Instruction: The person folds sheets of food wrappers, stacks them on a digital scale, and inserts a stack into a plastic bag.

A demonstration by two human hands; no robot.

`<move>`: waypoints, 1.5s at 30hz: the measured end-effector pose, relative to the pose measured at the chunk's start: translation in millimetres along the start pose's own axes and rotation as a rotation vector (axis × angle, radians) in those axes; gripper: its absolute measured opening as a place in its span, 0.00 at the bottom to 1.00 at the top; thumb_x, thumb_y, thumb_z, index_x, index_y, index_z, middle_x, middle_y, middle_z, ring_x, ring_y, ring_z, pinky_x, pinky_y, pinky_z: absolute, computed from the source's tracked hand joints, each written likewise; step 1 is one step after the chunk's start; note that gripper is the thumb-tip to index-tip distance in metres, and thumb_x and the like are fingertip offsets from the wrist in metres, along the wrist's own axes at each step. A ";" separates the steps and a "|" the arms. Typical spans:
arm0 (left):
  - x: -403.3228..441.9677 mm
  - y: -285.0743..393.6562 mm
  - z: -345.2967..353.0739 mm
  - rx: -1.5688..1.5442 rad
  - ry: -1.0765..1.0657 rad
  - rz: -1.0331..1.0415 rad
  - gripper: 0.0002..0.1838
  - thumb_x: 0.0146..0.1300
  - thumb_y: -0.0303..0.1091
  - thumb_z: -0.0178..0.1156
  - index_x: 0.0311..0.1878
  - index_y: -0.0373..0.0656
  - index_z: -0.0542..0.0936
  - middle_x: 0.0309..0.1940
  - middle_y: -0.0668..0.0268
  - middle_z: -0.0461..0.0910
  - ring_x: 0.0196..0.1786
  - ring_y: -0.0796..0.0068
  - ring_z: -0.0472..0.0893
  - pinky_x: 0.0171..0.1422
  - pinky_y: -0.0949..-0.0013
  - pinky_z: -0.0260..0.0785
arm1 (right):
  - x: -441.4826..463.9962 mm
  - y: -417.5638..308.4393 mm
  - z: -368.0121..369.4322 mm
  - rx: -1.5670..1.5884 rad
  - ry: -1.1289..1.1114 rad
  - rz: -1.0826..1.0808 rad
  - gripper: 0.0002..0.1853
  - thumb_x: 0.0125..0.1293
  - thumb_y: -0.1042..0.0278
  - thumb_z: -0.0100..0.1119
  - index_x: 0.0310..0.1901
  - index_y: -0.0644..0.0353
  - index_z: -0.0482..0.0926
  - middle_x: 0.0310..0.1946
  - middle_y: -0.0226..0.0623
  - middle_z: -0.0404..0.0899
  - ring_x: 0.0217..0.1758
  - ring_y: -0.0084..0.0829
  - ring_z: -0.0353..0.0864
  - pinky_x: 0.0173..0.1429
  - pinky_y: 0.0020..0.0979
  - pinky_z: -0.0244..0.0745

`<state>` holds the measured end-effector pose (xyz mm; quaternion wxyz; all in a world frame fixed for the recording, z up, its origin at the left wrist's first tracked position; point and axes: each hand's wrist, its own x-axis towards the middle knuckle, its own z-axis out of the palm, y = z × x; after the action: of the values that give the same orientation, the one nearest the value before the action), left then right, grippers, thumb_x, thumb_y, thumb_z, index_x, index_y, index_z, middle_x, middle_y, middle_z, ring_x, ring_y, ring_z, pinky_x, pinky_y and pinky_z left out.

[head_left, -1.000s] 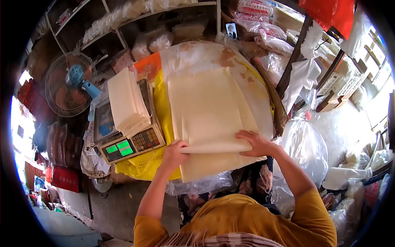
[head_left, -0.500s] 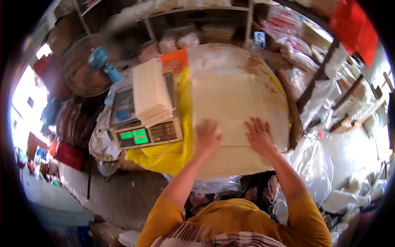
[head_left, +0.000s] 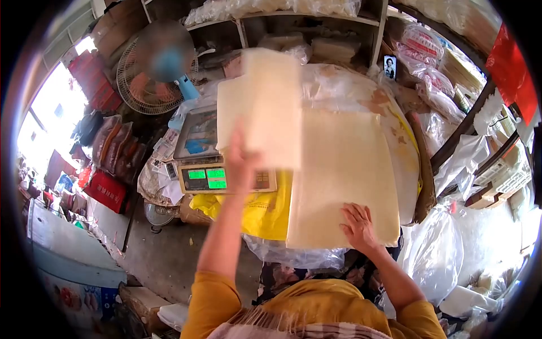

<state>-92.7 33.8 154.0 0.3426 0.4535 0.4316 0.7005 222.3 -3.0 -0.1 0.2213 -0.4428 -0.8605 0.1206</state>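
My left hand (head_left: pixel 244 161), slightly blurred, is closed on the lower left edge of a folded cream sheet (head_left: pixel 276 107). That sheet is in the air, partly in front of a pile of similar folded sheets (head_left: pixel 227 104) on a digital scale (head_left: pixel 189 175) with lit green displays. Lying flat with fingers apart, my right hand (head_left: pixel 357 226) rests near the lower right of wide, unfolded cream sheets (head_left: pixel 344 169) on the table. Whether they are paper or a thin food sheet, I cannot tell.
Yellow plastic (head_left: pixel 265 212) lies under the scale. Behind it stand a fan (head_left: pixel 135 85) and a shelf (head_left: pixel 305 18) with bagged goods. A phone (head_left: pixel 389 66) is propped at the back right. Clear plastic bags (head_left: pixel 435 243) hang beside the table's right side.
Both hands were on the sheet on the table. My left hand has since lifted a folded sheet up and left toward the scale. My right hand remains on the sheets. The view has shifted.
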 end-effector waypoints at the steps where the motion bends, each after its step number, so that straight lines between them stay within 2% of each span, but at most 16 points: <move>1: 27.8 6.8 -21.7 0.103 0.043 0.055 0.44 0.44 0.19 0.54 0.71 0.36 0.57 0.66 0.57 0.65 0.62 0.68 0.72 0.64 0.70 0.66 | -0.2 -1.3 0.1 -0.012 0.004 -0.007 0.23 0.60 0.65 0.58 0.58 0.58 0.70 0.61 0.37 0.68 0.67 0.40 0.63 0.70 0.53 0.51; 6: 113.1 -12.4 -103.1 0.126 -0.037 -0.200 0.30 0.45 0.21 0.56 0.58 0.34 0.73 0.41 0.65 0.80 0.41 0.76 0.78 0.46 0.75 0.70 | -0.8 4.0 6.6 -0.036 0.016 -0.019 0.21 0.59 0.67 0.58 0.56 0.57 0.72 0.60 0.36 0.68 0.67 0.39 0.62 0.70 0.53 0.52; 8: 129.7 -43.8 -134.6 0.422 -0.071 -0.219 0.30 0.48 0.25 0.58 0.59 0.34 0.71 0.47 0.59 0.78 0.48 0.68 0.77 0.54 0.70 0.69 | 0.4 1.6 3.3 -0.018 0.015 -0.027 0.21 0.60 0.66 0.58 0.56 0.57 0.71 0.60 0.36 0.68 0.67 0.40 0.62 0.69 0.53 0.52; 10: 82.9 -29.2 -90.2 0.897 0.286 0.342 0.29 0.52 0.29 0.61 0.60 0.35 0.70 0.56 0.53 0.72 0.57 0.58 0.72 0.64 0.63 0.63 | 2.1 -2.9 0.3 -0.043 0.014 0.004 0.19 0.60 0.66 0.57 0.54 0.57 0.73 0.58 0.36 0.70 0.66 0.39 0.64 0.69 0.52 0.53; 12: 24.1 -17.1 -54.9 0.909 0.180 0.568 0.29 0.55 0.29 0.61 0.62 0.38 0.69 0.61 0.54 0.68 0.63 0.54 0.66 0.70 0.58 0.55 | 0.3 -11.4 0.9 0.005 -0.065 0.003 0.17 0.61 0.66 0.56 0.53 0.56 0.75 0.56 0.35 0.73 0.64 0.37 0.66 0.69 0.52 0.54; 15: -65.8 -63.1 -30.1 0.553 0.002 0.133 0.25 0.61 0.34 0.61 0.61 0.39 0.70 0.57 0.59 0.72 0.56 0.64 0.73 0.60 0.64 0.66 | 5.2 -33.7 -5.0 0.125 -0.171 -0.085 0.11 0.64 0.66 0.54 0.46 0.54 0.79 0.47 0.33 0.79 0.57 0.32 0.74 0.69 0.54 0.55; 16: -87.0 -80.5 -27.4 0.627 -0.073 0.281 0.24 0.63 0.36 0.60 0.61 0.39 0.71 0.54 0.61 0.74 0.54 0.70 0.74 0.55 0.70 0.68 | 12.4 -45.9 -10.0 0.043 -0.216 -0.222 0.10 0.65 0.64 0.52 0.44 0.53 0.80 0.42 0.32 0.79 0.54 0.31 0.75 0.69 0.55 0.55; 18: -133.3 -113.6 -31.9 0.365 -0.085 -0.099 0.24 0.62 0.34 0.61 0.61 0.39 0.71 0.55 0.62 0.74 0.56 0.70 0.73 0.56 0.71 0.68 | 14.2 -60.6 -1.0 0.111 -0.233 -0.277 0.08 0.64 0.64 0.52 0.40 0.53 0.80 0.35 0.32 0.79 0.49 0.32 0.76 0.68 0.55 0.56; 27: -199.3 -127.8 -26.9 0.161 -0.288 -0.181 0.39 0.54 0.14 0.56 0.70 0.40 0.56 0.64 0.61 0.64 0.64 0.69 0.67 0.67 0.65 0.59 | 31.6 -93.2 24.9 -0.353 -0.208 -0.559 0.03 0.53 0.68 0.56 0.26 0.56 0.77 0.28 0.34 0.75 0.38 0.34 0.77 0.65 0.52 0.61; 30: -199.5 -118.7 -21.1 0.010 -0.228 -0.208 0.36 0.54 0.14 0.56 0.68 0.40 0.61 0.64 0.58 0.64 0.65 0.66 0.67 0.67 0.63 0.59 | 42.6 -67.5 31.2 0.084 -0.188 -0.421 0.03 0.50 0.71 0.58 0.25 0.59 0.78 0.26 0.34 0.77 0.33 0.30 0.78 0.56 0.39 0.72; 32: -192.9 -99.1 -18.3 0.539 -0.278 0.072 0.31 0.51 0.15 0.55 0.63 0.37 0.67 0.61 0.55 0.67 0.61 0.59 0.70 0.65 0.62 0.62 | 54.2 -52.8 -0.4 0.575 -0.064 0.280 0.03 0.50 0.74 0.59 0.28 0.63 0.79 0.24 0.36 0.80 0.29 0.26 0.79 0.42 0.28 0.77; 34: -186.1 -97.8 -14.7 0.772 -0.427 0.220 0.28 0.49 0.16 0.55 0.58 0.35 0.71 0.57 0.52 0.69 0.58 0.52 0.71 0.62 0.60 0.64 | 55.0 -21.6 -28.5 0.604 0.103 0.466 0.04 0.55 0.79 0.58 0.33 0.67 0.80 0.26 0.33 0.81 0.29 0.15 0.77 0.35 0.21 0.74; 35: -181.8 -104.9 -13.3 0.741 -0.564 0.224 0.26 0.48 0.17 0.55 0.55 0.35 0.72 0.56 0.51 0.70 0.56 0.49 0.71 0.61 0.59 0.65 | 48.4 -13.3 -29.4 0.702 0.008 0.484 0.05 0.56 0.78 0.58 0.34 0.68 0.80 0.30 0.33 0.81 0.34 0.19 0.79 0.42 0.23 0.75; 36: -176.3 -111.0 -11.1 0.710 -0.701 0.229 0.25 0.47 0.17 0.55 0.53 0.35 0.73 0.54 0.49 0.71 0.55 0.47 0.70 0.60 0.58 0.66 | 40.6 -19.1 -34.6 0.576 -0.113 0.209 0.13 0.59 0.72 0.60 0.45 0.67 0.78 0.42 0.40 0.81 0.49 0.30 0.80 0.56 0.32 0.73; 40: -159.4 -123.3 31.7 0.865 -0.634 0.109 0.24 0.50 0.20 0.60 0.53 0.35 0.72 0.57 0.50 0.69 0.60 0.48 0.68 0.61 0.57 0.65 | 9.9 -48.6 -1.6 -0.063 -0.159 -0.060 0.29 0.61 0.60 0.59 0.62 0.63 0.67 0.60 0.42 0.72 0.66 0.41 0.67 0.71 0.45 0.55; 45: -164.3 -139.5 43.8 1.032 -0.568 0.295 0.30 0.55 0.36 0.62 0.60 0.35 0.68 0.63 0.44 0.62 0.66 0.37 0.59 0.69 0.47 0.55 | 84.9 66.0 -29.1 -0.151 -0.044 0.162 0.13 0.63 0.69 0.50 0.44 0.53 0.83 0.48 0.42 0.80 0.45 0.41 0.81 0.50 0.41 0.73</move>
<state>18.6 -41.8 -20.0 0.0797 0.7852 0.5400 0.2924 239.9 104.8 21.9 0.1579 -0.5236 -0.8331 0.0823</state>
